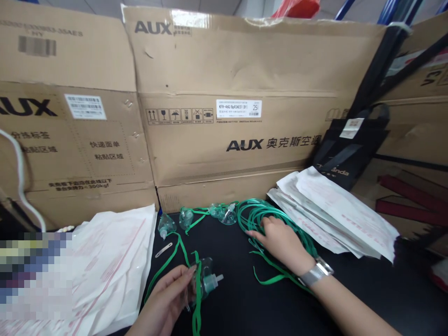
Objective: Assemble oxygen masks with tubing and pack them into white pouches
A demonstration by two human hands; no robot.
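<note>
My left hand is closed on a clear oxygen mask with a green elastic strap hanging down over it. The mask's connector points right. On the right, my right hand has its fingers curled into a coil of green tubing; some fingertips are hidden among the loops. Several more clear masks lie along the back, among them one mask at the left and another mask beside the coil. A loose green strap lies below my right hand.
Flat white packets with red print lie at the left, and a stack of white packets at the right. Large cardboard boxes stand behind the black table. A black bag leans at the back right. A small metal strip lies left.
</note>
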